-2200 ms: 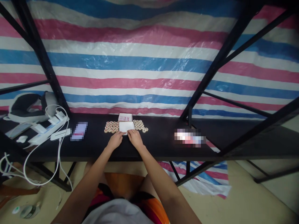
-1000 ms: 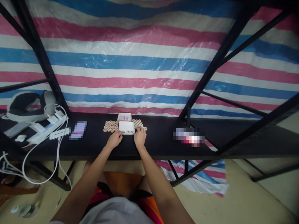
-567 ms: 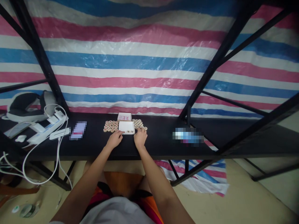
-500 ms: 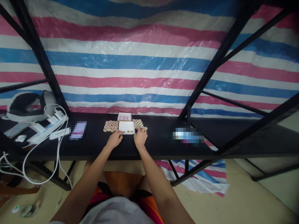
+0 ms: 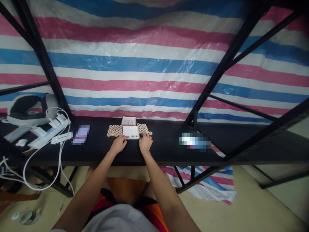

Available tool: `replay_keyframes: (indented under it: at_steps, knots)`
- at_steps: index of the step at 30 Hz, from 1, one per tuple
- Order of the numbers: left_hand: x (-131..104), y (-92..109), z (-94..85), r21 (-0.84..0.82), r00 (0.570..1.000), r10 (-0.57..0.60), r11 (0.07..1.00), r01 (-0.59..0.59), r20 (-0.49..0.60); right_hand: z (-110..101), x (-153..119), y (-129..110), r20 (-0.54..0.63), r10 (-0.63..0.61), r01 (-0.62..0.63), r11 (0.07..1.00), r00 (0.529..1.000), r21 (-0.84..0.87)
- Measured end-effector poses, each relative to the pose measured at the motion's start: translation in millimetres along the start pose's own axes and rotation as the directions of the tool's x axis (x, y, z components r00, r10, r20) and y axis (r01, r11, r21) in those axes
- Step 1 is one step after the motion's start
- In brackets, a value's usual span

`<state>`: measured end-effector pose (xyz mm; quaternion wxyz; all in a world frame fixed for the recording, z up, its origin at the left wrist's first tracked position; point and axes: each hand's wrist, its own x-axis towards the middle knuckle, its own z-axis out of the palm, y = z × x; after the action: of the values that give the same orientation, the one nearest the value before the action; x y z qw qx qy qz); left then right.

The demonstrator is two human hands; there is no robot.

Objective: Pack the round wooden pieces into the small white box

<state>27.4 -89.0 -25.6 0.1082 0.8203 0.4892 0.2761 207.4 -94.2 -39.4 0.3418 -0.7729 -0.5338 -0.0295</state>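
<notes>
pale pieces (image 5: 116,131) look light, stiff, best pinched by the rim; beside them the left hand (image 5: 119,144) touches the near-left corner of the white box (image 5: 130,130). beyond it, the right hand (image 5: 145,143) has fingers at the right-side pieces (image 5: 143,130). whether either hand's fingers are clamped, i cannot tell.

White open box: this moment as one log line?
left hand: at white rectangular box | right hand: at round beige pieces | inside box: some pieces
</notes>
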Motion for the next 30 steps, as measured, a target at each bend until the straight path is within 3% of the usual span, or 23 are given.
replay_keyframes:
  at_steps: [7, 11, 15, 21, 25, 30]
  knots:
    - [0, -1, 1.2, 0.014, 1.000, 0.006, 1.000, -0.006, 0.005, 4, 5, 5, -0.145, -0.155, 0.192, 0.935, 0.977, 0.297]
    - [0, 0, 0.7, 0.027, 1.000, 0.008, 1.000, -0.008, 0.014, 5, 3, 1, -0.090, -0.338, 0.345, 0.853, 0.937, 0.391]
    - [0, -1, 0.7, 0.023, 1.000, 0.017, 1.000, -0.017, 0.013, 0, -2, -6, 0.009, -0.509, 0.476, 0.810, 0.861, 0.342]
    - [1, -4, 2.8, 0.002, 0.999, 0.043, 0.999, -0.043, -0.008, -6, -3, -16, 0.139, -0.552, 0.502, 0.819, 0.822, 0.279]
    - [2, -7, 5.3, -0.016, 0.997, 0.066, 0.998, -0.066, -0.027, -7, 2, -26, 0.194, -0.507, 0.454, 0.851, 0.840, 0.262]
    - [3, -9, 7.6, -0.039, 0.996, 0.072, 0.996, -0.074, -0.057, -4, 13, -40, 0.270, -0.494, 0.425, 0.862, 0.826, 0.278]
